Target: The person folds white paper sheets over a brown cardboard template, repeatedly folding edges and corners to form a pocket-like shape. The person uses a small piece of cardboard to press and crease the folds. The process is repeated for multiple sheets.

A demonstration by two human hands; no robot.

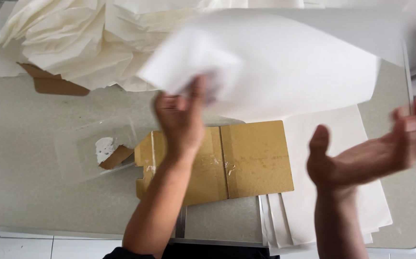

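Fingers: left hand (181,120) pinching corner of large white paper sheet (294,62) held above table; right hand (376,153) spread, palm up, empty | step: seemingly lifting sheet over flattened brown cardboard box (227,160) | next: likely needs right-hand support under sheet's free edge

From my view, the flattened carton (227,160) lies at table (25,192) centre. At nine o'clock of it sits the clear bag (97,151); at four o'clock, the paper stack (332,211); at eleven o'clock, the crumpled paper heap (83,38). A lifted sheet (289,67) hangs above at twelve.
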